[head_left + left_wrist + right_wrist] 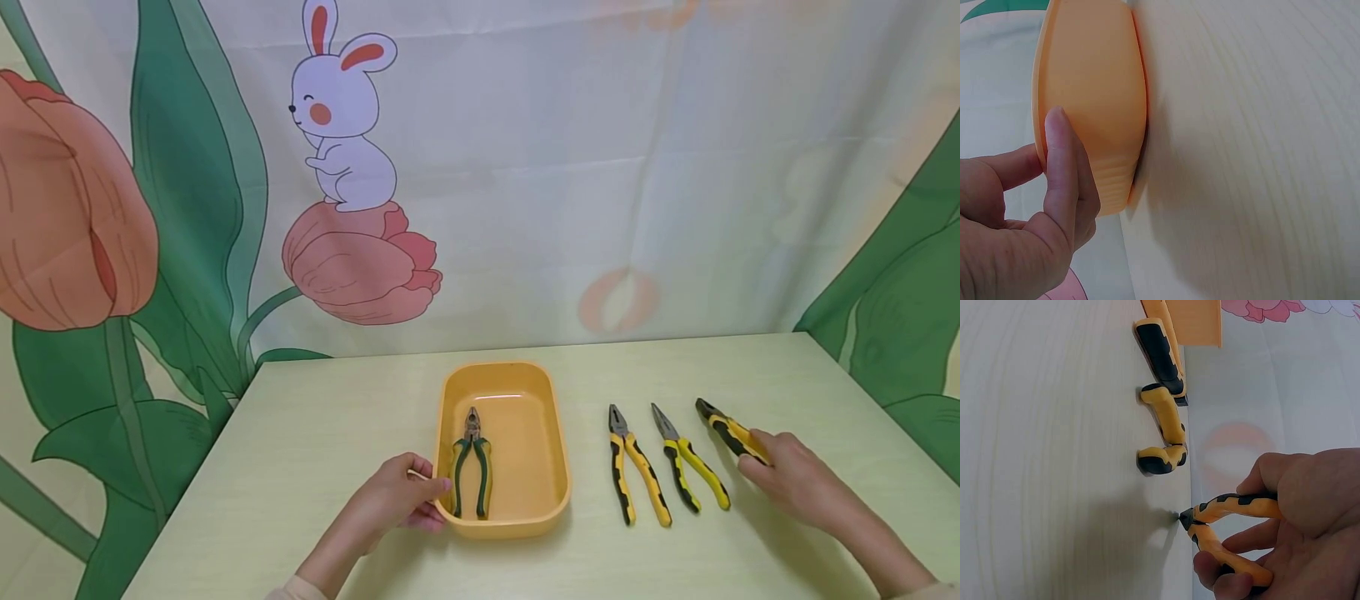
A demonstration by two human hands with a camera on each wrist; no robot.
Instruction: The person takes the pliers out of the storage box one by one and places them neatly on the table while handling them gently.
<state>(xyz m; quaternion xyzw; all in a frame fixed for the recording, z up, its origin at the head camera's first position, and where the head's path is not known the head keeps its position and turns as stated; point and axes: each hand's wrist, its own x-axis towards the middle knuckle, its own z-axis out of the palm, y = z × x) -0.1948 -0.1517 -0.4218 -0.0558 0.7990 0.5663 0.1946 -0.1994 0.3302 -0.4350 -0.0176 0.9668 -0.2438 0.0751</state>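
My left hand [401, 492] pinches the left rim of an orange-yellow plastic tray [525, 527], thumb over the edge; in the left wrist view its fingers lie along the outer wall. Inside the tray, at its left side, lie combination pliers [472, 450] with green-and-yellow handles. Over at the right, my right hand [798, 483] holds black-and-yellow pliers [723, 427] by spread handles, the dark head pointing away. In the right wrist view those pliers [1229, 503] tilt toward the tabletop. Between tray and right hand lie yellow-and-black combination pliers [621, 442] and yellow-green needle-nose pliers [678, 446].
The pale wood-grain table [322, 417] ends at a back edge against a hanging cloth [510, 167] printed with a rabbit and tulips. The two loose pliers lie side by side, handles toward me, a short way right of the tray.
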